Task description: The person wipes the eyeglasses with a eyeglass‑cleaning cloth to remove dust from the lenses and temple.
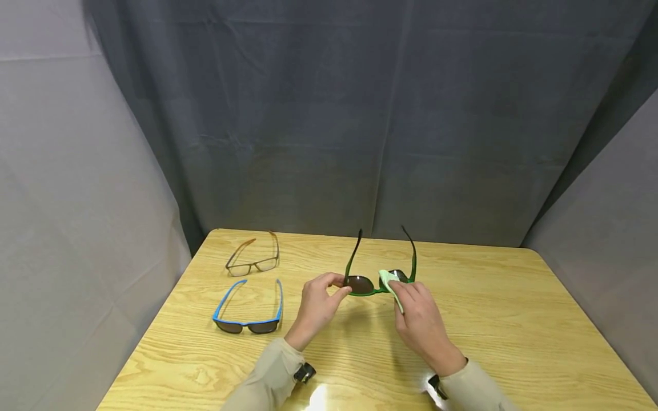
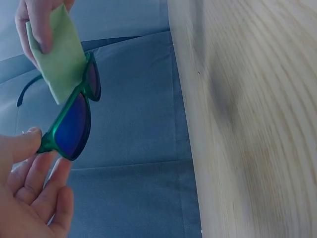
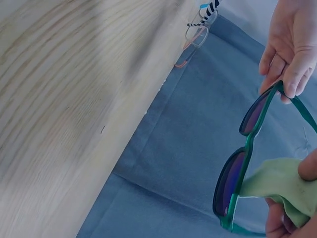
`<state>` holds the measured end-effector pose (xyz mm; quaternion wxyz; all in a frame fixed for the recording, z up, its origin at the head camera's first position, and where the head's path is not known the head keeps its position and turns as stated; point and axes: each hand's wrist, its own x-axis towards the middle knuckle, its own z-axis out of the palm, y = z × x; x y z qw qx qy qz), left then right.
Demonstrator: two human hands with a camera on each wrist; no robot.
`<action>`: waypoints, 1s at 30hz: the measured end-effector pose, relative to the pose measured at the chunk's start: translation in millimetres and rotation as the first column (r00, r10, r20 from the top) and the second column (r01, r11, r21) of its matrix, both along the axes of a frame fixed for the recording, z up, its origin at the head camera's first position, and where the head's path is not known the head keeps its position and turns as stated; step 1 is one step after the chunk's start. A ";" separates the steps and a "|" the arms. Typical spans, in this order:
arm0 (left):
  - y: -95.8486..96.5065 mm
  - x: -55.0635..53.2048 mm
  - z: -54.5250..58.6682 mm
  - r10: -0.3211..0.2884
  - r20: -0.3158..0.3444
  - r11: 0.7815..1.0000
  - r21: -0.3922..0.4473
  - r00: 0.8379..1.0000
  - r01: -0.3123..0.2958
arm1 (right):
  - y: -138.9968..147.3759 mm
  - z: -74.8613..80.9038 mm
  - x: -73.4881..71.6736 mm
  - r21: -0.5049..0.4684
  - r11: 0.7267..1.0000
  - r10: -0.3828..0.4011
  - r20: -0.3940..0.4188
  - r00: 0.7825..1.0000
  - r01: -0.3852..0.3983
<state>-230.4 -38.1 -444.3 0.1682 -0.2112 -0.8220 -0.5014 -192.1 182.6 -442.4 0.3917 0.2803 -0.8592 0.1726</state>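
Green-framed sunglasses (image 1: 361, 285) with dark lenses are held above the table, both temples unfolded and pointing away. My left hand (image 1: 317, 305) pinches them at the left hinge corner between thumb and fingers, as the left wrist view also shows. In my right hand (image 1: 422, 325) is a light green cloth (image 1: 392, 282), gripped between thumb and fingers. The cloth (image 2: 59, 59) lies against the inner side of the right-hand lens, covering part of it. In the right wrist view, the cloth (image 3: 277, 186) touches the frame beside the lower lens.
Blue-framed sunglasses (image 1: 248, 325) lie unfolded on the wooden table (image 1: 493, 319), left of my left hand. Behind them are brown-framed eyeglasses (image 1: 252, 267), also unfolded. A dark grey curtain (image 1: 308, 125) hangs behind the table, with pale cloth walls (image 1: 77, 228) at the sides.
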 end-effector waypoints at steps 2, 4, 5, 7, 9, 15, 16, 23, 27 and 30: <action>1.4 0.8 0.0 -0.007 0.000 1.000 -0.005 1.000 0.007 | -1.7 0.9 -0.1 0.002 1.000 -0.005 -0.004 1.000 0.005; 2.4 1.4 -0.2 -0.015 -0.001 1.000 -0.004 1.000 0.015 | -3.4 2.0 -0.2 0.010 1.000 -0.011 -0.005 1.000 0.011; 2.7 1.8 0.0 -0.019 -0.002 1.000 -0.001 1.000 0.019 | -4.5 2.6 -0.2 0.017 1.000 -0.015 -0.005 1.000 0.015; 3.0 2.7 0.8 -0.027 -0.005 1.000 0.004 1.000 0.027 | -6.3 3.3 -0.4 0.034 0.999 -0.023 -0.001 1.000 0.023; 2.9 3.4 1.2 -0.035 -0.010 0.999 0.013 0.999 0.035 | -8.2 3.0 -0.7 0.054 0.998 -0.024 -0.003 1.000 0.024; 3.1 4.7 1.3 -0.060 -0.025 0.997 0.046 0.998 0.061 | -12.4 -1.3 -0.1 0.125 0.992 -0.010 0.005 1.000 0.009; 3.5 4.9 1.3 -0.066 -0.030 0.996 0.052 0.997 0.067 | -12.5 -1.6 0.3 0.137 0.991 -0.008 0.014 1.000 0.006; 5.4 6.7 1.4 -0.071 -0.049 0.995 0.070 0.996 0.075 | -11.4 -1.6 2.3 0.173 0.984 0.029 0.030 0.999 -0.033; 7.2 8.2 1.1 -0.055 -0.070 0.995 0.083 0.996 0.061 | -11.0 0.9 3.5 0.184 0.982 0.042 0.041 0.998 -0.048; 8.2 9.3 1.6 -0.046 -0.084 0.993 0.101 0.995 0.054 | -10.8 3.0 4.1 0.189 0.980 0.051 0.046 0.998 -0.059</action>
